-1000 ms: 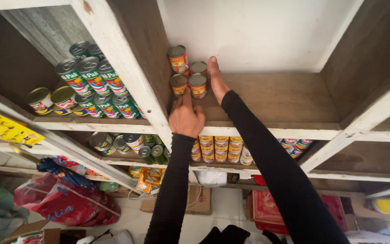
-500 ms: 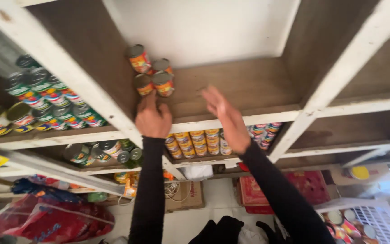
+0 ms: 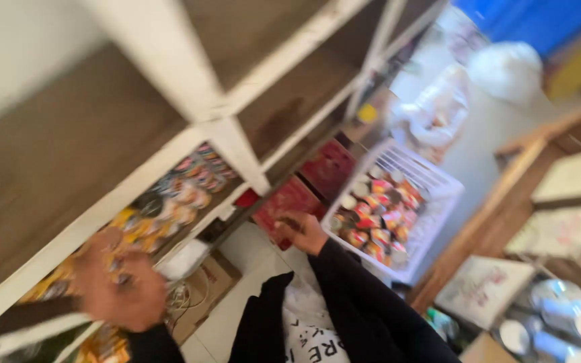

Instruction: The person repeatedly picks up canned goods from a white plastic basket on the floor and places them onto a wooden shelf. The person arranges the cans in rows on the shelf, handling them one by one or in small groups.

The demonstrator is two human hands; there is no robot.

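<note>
The view is motion-blurred. My right hand point(image 3: 300, 232), in a black sleeve, is stretched low beside a white plastic basket point(image 3: 442, 191) filled with several colourful cans point(image 3: 378, 215); the fingers look loosely apart and hold nothing. My left hand point(image 3: 119, 292) is a blur in front of a lower shelf of yellow and orange cans point(image 3: 189, 181), and its grip is unreadable. The white-framed wooden shelf unit point(image 3: 237, 148) fills the left side.
Two red boxes point(image 3: 290, 202) stand on the floor by the basket. A cardboard box point(image 3: 210, 282) sits under the shelf. A wooden counter edge point(image 3: 506, 195) runs on the right, with silver-topped cans point(image 3: 559, 323) at bottom right and a white bag point(image 3: 506, 67) beyond.
The view swung down and right, away from the upper shelf's stacked cans. Both hands came down; my right hand now reaches beside the basket of cans.
</note>
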